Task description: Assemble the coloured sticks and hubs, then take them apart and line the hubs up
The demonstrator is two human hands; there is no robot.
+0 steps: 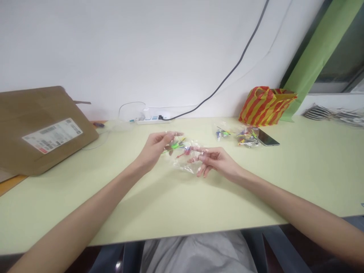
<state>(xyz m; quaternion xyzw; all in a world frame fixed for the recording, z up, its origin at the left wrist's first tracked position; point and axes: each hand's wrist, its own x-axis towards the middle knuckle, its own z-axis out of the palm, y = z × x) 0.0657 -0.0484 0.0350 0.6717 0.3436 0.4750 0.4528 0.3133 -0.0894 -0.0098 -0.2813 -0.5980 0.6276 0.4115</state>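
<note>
Between my hands, just above the table, is a clear plastic bag with small coloured plastic pieces in it, among them green, red and blue ones. My left hand pinches the bag's left side near the green piece. From the right, my right hand grips the other side of the bag, thumb and fingers closed on the film beside the red piece. What the pieces are is too small and blurred to tell.
Clear bags of similar pieces lie at the right, near a phone and a red-and-yellow striped bag. A cardboard package stands at the left. Against the wall, a power strip has a black cable plugged in.
</note>
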